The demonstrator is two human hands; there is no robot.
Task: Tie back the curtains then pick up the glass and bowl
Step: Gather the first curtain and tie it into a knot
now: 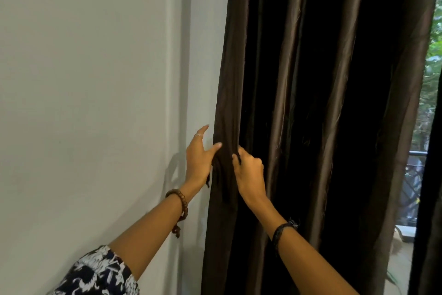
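A dark brown curtain [299, 79] hangs in long folds from the top of the view to the bottom, beside a pale wall. My right hand [248, 172] is closed on the curtain's left edge fold, fingers curled into the cloth. My left hand [199, 158] reaches behind that same edge next to the wall, thumb and fingers spread and touching the fabric; a dark strip or tassel [207, 183] hangs below its palm. Neither the glass nor the bowl is in view.
The pale wall [95, 103] fills the left half. A second dark curtain panel [428, 223] hangs at the far right. Through the gap between the panels I see greenery [433, 67] and a balcony railing [413, 175].
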